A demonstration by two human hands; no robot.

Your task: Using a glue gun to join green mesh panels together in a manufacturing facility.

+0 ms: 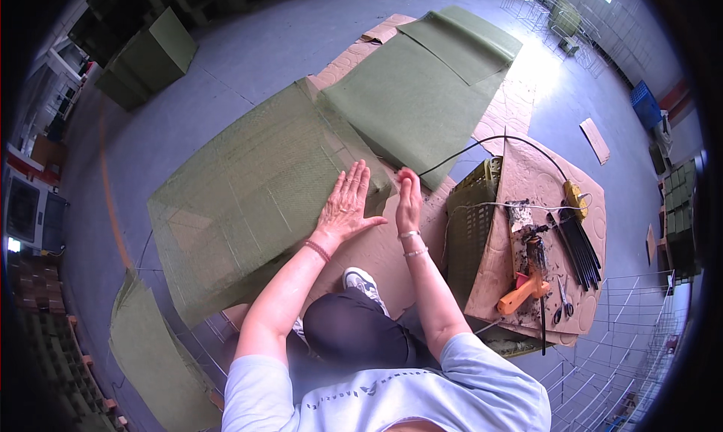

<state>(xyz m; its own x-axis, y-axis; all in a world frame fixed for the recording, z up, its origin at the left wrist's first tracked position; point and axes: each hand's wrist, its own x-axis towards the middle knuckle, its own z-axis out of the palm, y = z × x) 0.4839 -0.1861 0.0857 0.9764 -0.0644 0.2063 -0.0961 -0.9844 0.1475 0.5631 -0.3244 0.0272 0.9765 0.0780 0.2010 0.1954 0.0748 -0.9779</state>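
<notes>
A boxy wire frame covered in green mesh fabric [248,199] stands in front of me, its wires showing through. My left hand [346,206] lies flat on its top near the right end, fingers stretched and thumb out to the side. Just to the right, my right hand [408,205] is held edge-on beside the frame's right end, fingers extended and slightly bent at the tips. Nothing shows in either hand; whether the right one touches the fabric I cannot tell. Beyond lie flat green fabric sheets [407,93] on cardboard.
At right, a cardboard-topped crate [474,229] carries an orange-handled glue gun [525,293], scissors [563,304], black glue sticks [576,251] and a yellow power socket [576,199]. A black cable [459,152] arches toward my right hand. More green sheets [154,349] lean at lower left.
</notes>
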